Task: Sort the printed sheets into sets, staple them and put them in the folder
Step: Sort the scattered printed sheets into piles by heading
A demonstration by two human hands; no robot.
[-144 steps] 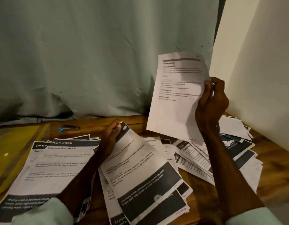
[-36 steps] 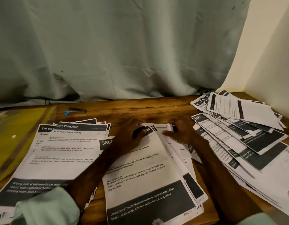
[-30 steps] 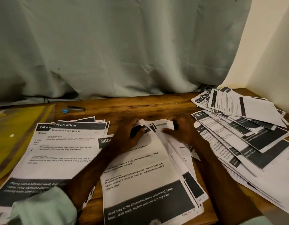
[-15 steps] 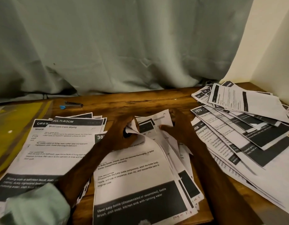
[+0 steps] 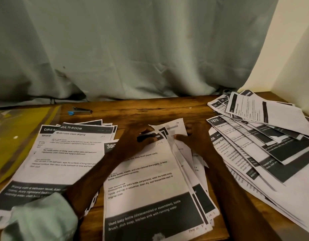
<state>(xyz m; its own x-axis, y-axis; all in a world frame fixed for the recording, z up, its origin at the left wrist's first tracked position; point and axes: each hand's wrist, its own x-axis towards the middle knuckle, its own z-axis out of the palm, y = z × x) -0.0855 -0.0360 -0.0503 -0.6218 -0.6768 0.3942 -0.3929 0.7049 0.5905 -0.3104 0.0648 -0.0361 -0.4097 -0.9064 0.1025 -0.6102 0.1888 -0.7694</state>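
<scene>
On the desk (image 5: 150,110), our left hand (image 5: 138,138) curls its fingers over the far edge of the sheets (image 5: 146,180) to steady them, while our right hand (image 5: 191,139) pinches a fanned corner, probably checking page marks.
</scene>
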